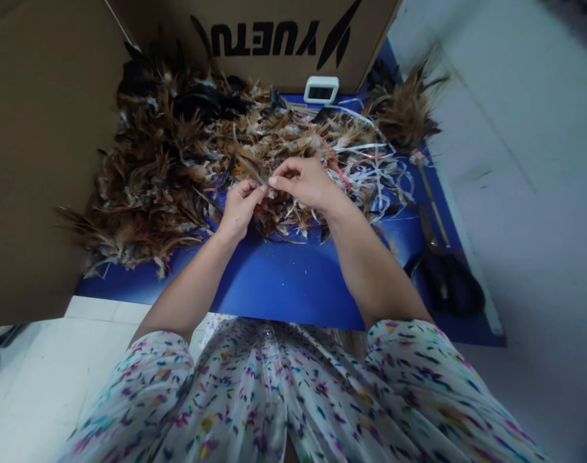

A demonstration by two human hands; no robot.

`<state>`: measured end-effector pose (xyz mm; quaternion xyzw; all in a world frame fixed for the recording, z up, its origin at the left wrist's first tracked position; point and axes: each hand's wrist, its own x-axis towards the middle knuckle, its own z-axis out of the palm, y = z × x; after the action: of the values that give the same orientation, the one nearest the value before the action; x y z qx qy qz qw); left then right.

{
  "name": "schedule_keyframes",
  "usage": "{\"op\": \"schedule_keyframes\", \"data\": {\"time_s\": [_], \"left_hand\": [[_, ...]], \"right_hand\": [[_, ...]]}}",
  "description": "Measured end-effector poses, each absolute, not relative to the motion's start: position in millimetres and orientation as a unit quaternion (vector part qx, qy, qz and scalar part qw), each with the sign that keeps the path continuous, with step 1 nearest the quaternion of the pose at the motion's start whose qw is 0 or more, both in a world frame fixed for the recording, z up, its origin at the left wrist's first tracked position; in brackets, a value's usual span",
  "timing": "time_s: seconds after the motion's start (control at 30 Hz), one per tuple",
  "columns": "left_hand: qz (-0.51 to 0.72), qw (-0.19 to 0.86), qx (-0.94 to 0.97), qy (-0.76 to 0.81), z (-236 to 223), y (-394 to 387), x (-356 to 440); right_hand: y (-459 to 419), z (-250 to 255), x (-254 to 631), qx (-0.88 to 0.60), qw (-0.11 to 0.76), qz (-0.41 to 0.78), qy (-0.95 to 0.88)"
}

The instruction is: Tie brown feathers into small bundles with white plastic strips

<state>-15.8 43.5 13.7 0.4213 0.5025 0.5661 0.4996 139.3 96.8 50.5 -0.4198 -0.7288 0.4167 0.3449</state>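
Note:
Both my hands meet over the middle of a blue table [288,280], fingertips nearly touching. My left hand [242,202] pinches the base of a small brown feather [249,166], whose tip points up and to the left. Close beside it, the thumb and forefinger of my right hand [308,183] come together at the same feather's base; whether they grip the feather or a bit of fluff cannot be made out. Under and behind the hands spreads a heap of loose brown feathers [293,135]. White ribbon strips [375,170] lie tangled among them, right of my hands.
Brown and black feather bundles [148,161] pile up on the left. A cardboard box [274,71] stands behind, and a cardboard panel [27,161] at left. A small white device [321,90] leans by the box. At right are a feather duster [406,109] and black-handled scissors [445,280].

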Motion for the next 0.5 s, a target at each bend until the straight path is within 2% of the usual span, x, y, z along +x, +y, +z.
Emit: {"op": "schedule_keyframes", "data": {"time_s": [0.2, 0.5], "left_hand": [[0.528, 0.523, 0.438, 0.506, 19.3, 38.1, -7.8], [0.530, 0.572, 0.382, 0.496, 23.2, 35.0, -7.1]], "right_hand": [[100.5, 46.1, 138.4, -0.414, 0.336, 0.393, -0.749], [96.5, 50.5, 134.2, -0.441, 0.369, 0.473, -0.667]]}}
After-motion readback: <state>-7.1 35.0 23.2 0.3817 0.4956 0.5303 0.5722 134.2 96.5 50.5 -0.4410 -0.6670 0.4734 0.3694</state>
